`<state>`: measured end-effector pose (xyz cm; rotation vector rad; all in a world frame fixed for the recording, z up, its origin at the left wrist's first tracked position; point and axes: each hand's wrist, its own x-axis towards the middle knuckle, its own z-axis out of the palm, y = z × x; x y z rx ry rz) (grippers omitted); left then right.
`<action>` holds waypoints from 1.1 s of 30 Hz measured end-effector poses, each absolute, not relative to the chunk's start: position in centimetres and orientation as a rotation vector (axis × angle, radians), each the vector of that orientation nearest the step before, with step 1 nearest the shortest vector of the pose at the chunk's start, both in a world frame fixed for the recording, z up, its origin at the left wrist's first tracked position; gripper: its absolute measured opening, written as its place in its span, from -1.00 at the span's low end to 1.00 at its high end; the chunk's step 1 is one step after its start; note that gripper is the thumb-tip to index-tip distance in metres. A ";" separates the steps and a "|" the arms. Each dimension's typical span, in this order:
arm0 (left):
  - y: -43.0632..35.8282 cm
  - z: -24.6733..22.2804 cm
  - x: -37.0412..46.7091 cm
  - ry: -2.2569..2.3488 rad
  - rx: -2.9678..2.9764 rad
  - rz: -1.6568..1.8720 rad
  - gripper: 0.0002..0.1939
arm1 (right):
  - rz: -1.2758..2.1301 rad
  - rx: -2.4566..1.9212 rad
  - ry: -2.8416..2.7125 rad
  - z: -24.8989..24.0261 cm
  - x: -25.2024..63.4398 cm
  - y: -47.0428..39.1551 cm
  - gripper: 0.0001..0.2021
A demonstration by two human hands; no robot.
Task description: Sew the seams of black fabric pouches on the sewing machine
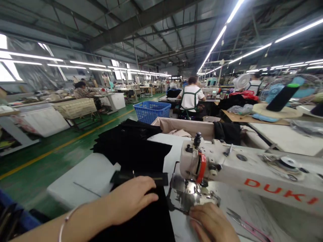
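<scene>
My left hand (135,198) lies palm down on black fabric (153,223), fingers stretched out and thumb apart. Just beyond its fingers a dark flat strip (161,178) runs across the cloth. More black fabric pieces (131,144) are heaped behind, toward the back of the white table. By the metal plate (183,198) of the white sewing machine (227,164), my right hand (213,222) rests with its fingers curled and pressed together. Whatever those fingers hold, if anything, is hidden. Scissors with pink handles (253,230) lie to the right of this hand.
Behind the machine stands a fabric-lined bin (186,124), with a blue plastic basket (152,112) beyond it. A black thread cone (282,97) stands at the right. A co-worker (190,97) sits ahead, back turned. Green floor (73,154) stretches along the left.
</scene>
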<state>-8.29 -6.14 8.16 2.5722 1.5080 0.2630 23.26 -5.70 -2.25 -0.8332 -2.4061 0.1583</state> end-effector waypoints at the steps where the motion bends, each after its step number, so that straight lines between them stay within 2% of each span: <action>1: -6.9 5.9 -8.1 1.534 2.571 0.253 -0.60 | 0.194 -0.857 -2.415 -2.1 22.6 -6.6 -0.80; 3: -7.3 2.2 -8.2 1.558 2.529 0.233 -0.40 | 0.257 -0.941 -2.389 -2.7 21.1 -8.3 -0.77; 6: -6.8 -0.1 -8.3 1.604 2.470 0.264 -0.38 | 0.251 -1.047 -2.300 -4.5 19.3 -10.5 -0.62; 8: -6.4 0.2 -7.8 1.621 2.437 0.305 -0.50 | 0.276 -1.084 -2.254 -5.4 18.7 -11.5 -0.56; 11: -6.2 1.5 -6.3 1.609 2.387 0.355 -0.81 | 0.350 -1.174 -2.150 -5.4 18.0 -12.1 -0.49; 13: -6.5 2.4 -5.4 1.600 2.333 0.389 -0.91 | 0.388 -1.252 -2.078 -4.6 17.6 -12.2 -0.46; 19: -8.7 6.4 -5.4 1.466 2.052 0.507 -0.76 | 0.642 -1.236 -1.938 -0.4 16.8 -12.0 -0.85; 22: -10.2 9.2 -6.0 1.298 1.770 0.578 -0.71 | 0.589 -1.121 -1.952 1.6 17.1 -12.2 -0.88; 25: -11.5 11.2 -6.3 1.299 1.574 0.675 -0.77 | 0.447 -1.013 -2.002 3.1 17.3 -12.3 -0.89; 28: -12.4 12.0 -6.2 1.325 1.490 0.737 -0.76 | 0.396 -0.939 -2.008 4.1 17.2 -12.5 -0.82; 33: -13.5 12.2 -6.1 1.375 1.579 0.785 -0.78 | 0.341 -0.851 -1.945 5.4 16.9 -12.6 -0.89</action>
